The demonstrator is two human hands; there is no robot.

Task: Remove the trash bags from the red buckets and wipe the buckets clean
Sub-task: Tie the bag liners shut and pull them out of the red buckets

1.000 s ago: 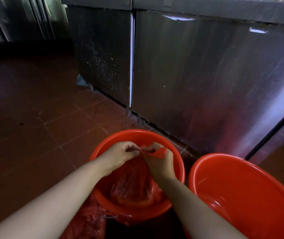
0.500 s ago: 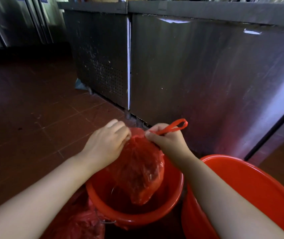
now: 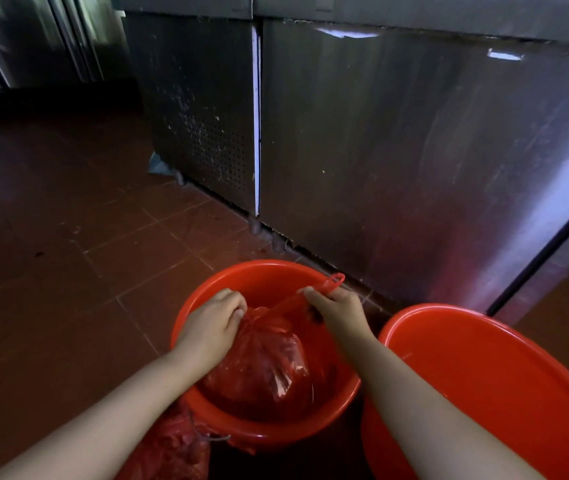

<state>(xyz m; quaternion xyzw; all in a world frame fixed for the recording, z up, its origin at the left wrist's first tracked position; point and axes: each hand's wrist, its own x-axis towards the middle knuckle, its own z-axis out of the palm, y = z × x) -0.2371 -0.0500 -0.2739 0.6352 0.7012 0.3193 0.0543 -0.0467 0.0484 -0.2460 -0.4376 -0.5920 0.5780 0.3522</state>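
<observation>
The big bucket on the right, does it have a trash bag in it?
No: the big red bucket shows only bare wet plastic inside, while the red trash bag sits in the smaller bucket.

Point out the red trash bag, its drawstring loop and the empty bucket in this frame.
red trash bag (image 3: 265, 368): head view, on its bulging side.
drawstring loop (image 3: 334, 280): head view, on the loop above the right hand's fingers.
empty bucket (image 3: 484, 382): head view, on its bare inner wall.

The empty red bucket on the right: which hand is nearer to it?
Right. The right hand pinches the bag's drawstring beside that empty bucket; the left hand grips the bag neck on the far side.
</observation>
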